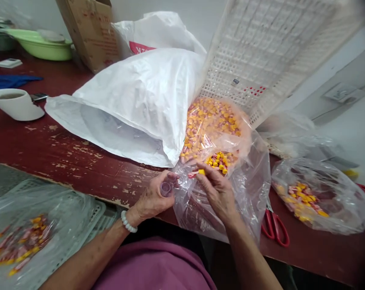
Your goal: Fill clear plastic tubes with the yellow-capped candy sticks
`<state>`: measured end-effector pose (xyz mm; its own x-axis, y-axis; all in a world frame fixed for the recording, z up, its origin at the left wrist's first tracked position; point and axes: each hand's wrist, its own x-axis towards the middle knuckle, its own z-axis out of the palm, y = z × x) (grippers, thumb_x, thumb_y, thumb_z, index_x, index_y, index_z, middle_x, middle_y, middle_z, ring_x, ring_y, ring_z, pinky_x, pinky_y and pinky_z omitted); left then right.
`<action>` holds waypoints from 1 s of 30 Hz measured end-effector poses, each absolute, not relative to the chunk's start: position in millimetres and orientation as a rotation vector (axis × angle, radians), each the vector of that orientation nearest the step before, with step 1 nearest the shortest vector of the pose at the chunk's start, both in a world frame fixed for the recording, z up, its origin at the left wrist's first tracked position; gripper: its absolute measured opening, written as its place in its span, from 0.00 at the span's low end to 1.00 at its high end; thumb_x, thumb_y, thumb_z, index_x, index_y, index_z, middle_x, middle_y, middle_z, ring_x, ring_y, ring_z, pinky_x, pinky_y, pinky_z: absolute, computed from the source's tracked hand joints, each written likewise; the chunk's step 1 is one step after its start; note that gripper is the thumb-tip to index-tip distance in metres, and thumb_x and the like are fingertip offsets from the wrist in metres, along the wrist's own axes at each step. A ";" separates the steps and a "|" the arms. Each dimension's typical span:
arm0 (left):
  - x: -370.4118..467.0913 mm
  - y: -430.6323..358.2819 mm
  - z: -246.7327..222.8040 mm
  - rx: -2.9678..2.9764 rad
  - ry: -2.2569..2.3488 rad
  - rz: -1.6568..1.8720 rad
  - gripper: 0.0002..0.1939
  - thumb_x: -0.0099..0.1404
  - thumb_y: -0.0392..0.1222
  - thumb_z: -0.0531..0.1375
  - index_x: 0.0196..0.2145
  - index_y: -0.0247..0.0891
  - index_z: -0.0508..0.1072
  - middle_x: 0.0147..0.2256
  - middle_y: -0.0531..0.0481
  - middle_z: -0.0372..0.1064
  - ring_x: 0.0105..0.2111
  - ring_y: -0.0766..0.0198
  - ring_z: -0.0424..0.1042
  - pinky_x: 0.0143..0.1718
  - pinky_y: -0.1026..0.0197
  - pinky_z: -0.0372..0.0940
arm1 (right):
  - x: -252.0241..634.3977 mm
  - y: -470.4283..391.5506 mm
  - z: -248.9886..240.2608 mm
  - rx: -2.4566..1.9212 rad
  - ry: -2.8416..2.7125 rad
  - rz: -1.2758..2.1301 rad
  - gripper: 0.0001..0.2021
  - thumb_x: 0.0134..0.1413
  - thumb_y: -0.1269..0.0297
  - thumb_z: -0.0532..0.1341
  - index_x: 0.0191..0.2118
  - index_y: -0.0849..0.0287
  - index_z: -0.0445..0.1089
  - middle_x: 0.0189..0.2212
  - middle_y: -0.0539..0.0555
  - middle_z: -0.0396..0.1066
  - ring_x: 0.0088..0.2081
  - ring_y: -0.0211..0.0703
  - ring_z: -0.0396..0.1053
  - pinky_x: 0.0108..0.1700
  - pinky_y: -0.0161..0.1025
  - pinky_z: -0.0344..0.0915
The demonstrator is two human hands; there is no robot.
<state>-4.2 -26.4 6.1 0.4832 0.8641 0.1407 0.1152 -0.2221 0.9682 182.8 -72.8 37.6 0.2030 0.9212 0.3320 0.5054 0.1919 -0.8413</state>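
My left hand (pixel 154 195) is closed around a small clear purplish plastic tube (pixel 166 188), its round open end facing up. Between the fingertips of my right hand (pixel 218 193) is a small yellow-capped piece (pixel 201 172) with a red-and-white end pointing at the left hand. The two hands are a short way apart. Just beyond them lies a clear plastic bag (pixel 214 121) full of many such yellow and red pieces, its loose mouth spread toward me. A large white sack (pixel 146 96) lies beside it with its mouth open; a few clear bits show inside.
A white plastic basket (pixel 245 56) leans behind the bag. Red-handled scissors (pixel 274 227) and another bag of pieces (pixel 318 197) lie right. At lower left, a bag of longer pieces (pixel 25 241) rests in a crate. A white cup (pixel 16 106) stands left on the worn red table (pixel 64 149).
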 end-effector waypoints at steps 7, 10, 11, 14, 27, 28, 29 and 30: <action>-1.5 -34.0 9.1 1.628 0.800 0.838 0.20 0.47 0.28 0.58 0.40 0.35 0.66 0.34 0.50 0.68 0.30 0.67 0.67 0.30 0.67 0.62 | 164.2 -75.0 37.6 -1.343 -1.897 0.372 0.18 0.60 0.63 0.54 0.56 0.53 0.60 0.50 0.55 0.67 0.52 0.44 0.63 0.55 0.47 0.59; -1.0 -32.6 8.6 1.478 0.782 0.832 0.19 0.46 0.29 0.60 0.39 0.34 0.65 0.33 0.50 0.69 0.31 0.66 0.68 0.31 0.66 0.63 | 168.4 -79.6 43.4 -1.336 -1.951 0.354 0.27 0.55 0.60 0.58 0.59 0.56 0.52 0.60 0.60 0.52 0.62 0.48 0.50 0.60 0.51 0.52; -1.2 -31.8 8.3 1.438 0.782 0.829 0.19 0.45 0.28 0.61 0.38 0.34 0.65 0.33 0.49 0.69 0.31 0.66 0.68 0.32 0.66 0.63 | 169.3 -80.8 43.5 -1.337 -1.966 0.344 0.28 0.52 0.58 0.61 0.58 0.57 0.53 0.61 0.61 0.49 0.62 0.49 0.48 0.60 0.52 0.51; -1.1 -31.3 6.5 1.339 0.790 0.784 0.22 0.41 0.24 0.60 0.37 0.34 0.67 0.32 0.51 0.68 0.30 0.67 0.67 0.30 0.67 0.62 | 168.5 -81.4 33.1 -1.340 -2.058 0.277 0.31 0.42 0.55 0.67 0.51 0.57 0.58 0.59 0.62 0.51 0.61 0.53 0.50 0.59 0.53 0.53; 12.8 -28.2 1.8 0.769 0.649 0.737 0.14 0.40 0.27 0.62 0.29 0.34 0.69 0.26 0.54 0.67 0.23 0.69 0.65 0.26 0.65 0.63 | 194.9 -72.6 -1.0 -1.568 -1.928 0.216 0.37 0.43 0.52 0.66 0.57 0.59 0.54 0.54 0.62 0.58 0.54 0.50 0.59 0.53 0.48 0.59; 11.4 -25.1 2.2 0.784 0.667 0.754 0.14 0.40 0.28 0.62 0.29 0.34 0.68 0.27 0.54 0.67 0.24 0.69 0.65 0.27 0.64 0.64 | 208.1 -69.6 -4.2 -1.700 -1.845 0.130 0.32 0.46 0.53 0.64 0.56 0.60 0.56 0.51 0.63 0.61 0.52 0.51 0.60 0.52 0.48 0.60; 10.5 -22.9 1.9 0.808 0.686 0.768 0.15 0.40 0.28 0.62 0.29 0.34 0.68 0.27 0.53 0.67 0.24 0.69 0.66 0.28 0.63 0.65 | 221.6 -66.0 -9.2 -1.852 -1.753 0.029 0.28 0.49 0.54 0.62 0.53 0.62 0.59 0.47 0.63 0.64 0.49 0.52 0.62 0.50 0.49 0.61; 10.2 -21.7 1.2 0.840 0.705 0.785 0.15 0.40 0.28 0.63 0.29 0.34 0.68 0.28 0.53 0.67 0.24 0.69 0.66 0.28 0.63 0.65 | 234.5 -62.0 -15.6 -2.007 -1.673 -0.062 0.24 0.50 0.55 0.61 0.51 0.63 0.62 0.45 0.64 0.65 0.48 0.53 0.63 0.48 0.50 0.61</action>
<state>10.2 -21.7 1.2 0.5229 0.8218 -0.2266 -0.3141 0.4329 0.8450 234.5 -62.0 -15.6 0.2354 0.9041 0.3567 0.9279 -0.1000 -0.3591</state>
